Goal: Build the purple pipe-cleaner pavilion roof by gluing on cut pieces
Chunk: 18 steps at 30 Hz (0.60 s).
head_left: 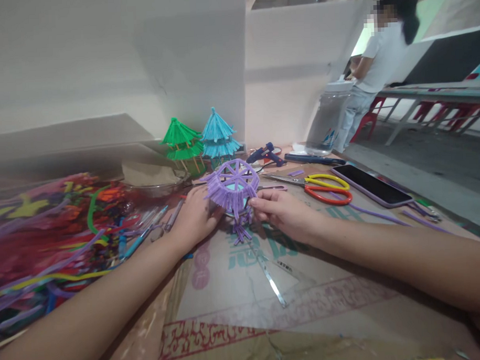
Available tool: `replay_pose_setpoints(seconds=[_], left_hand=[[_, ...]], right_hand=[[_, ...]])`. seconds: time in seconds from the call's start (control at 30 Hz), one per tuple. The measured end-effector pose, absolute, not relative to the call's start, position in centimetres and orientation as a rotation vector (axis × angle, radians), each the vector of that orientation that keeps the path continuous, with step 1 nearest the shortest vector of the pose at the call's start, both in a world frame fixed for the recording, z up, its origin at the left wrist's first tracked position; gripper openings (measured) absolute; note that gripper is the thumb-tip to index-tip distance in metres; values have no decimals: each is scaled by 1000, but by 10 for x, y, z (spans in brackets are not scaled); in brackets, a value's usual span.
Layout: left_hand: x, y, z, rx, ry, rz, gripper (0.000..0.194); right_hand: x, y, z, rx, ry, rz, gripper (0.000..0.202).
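A purple pipe-cleaner pavilion roof (234,183) is held above the cardboard, its open spoked ring on top and short strands fringing the side. My left hand (199,213) is closed around its left side, with some fingers hidden behind it. At the right edge, my right hand (276,207) pinches the roof between thumb and fingers. Short purple pipe-cleaner pieces (242,230) show just below it. A thin shiny metal strip (274,284) lies on the cardboard (213,301) nearer to me.
Green (181,140) and blue (218,136) pipe-cleaner pavilions stand behind. Scissors (327,189), a phone (372,186), a glue gun (268,154) and a box cutter (314,159) lie to the right. Colourful pipe cleaners (41,244) pile up left. A person (381,59) stands beyond a plastic jar (330,119).
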State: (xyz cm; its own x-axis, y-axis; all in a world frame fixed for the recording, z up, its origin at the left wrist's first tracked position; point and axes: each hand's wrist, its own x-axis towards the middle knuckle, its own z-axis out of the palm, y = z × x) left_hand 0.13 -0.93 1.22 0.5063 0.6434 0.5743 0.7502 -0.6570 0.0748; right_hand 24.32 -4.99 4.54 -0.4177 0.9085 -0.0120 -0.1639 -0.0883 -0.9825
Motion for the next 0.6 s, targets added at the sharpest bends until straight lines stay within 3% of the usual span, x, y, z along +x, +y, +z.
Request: replay_pose_setpoints(seconds=[0.6], left_hand=[[2,-9,14,-2607,-1305,-861,44]], right_hand=[[250,-42,44,-893,-1483,1440,46]])
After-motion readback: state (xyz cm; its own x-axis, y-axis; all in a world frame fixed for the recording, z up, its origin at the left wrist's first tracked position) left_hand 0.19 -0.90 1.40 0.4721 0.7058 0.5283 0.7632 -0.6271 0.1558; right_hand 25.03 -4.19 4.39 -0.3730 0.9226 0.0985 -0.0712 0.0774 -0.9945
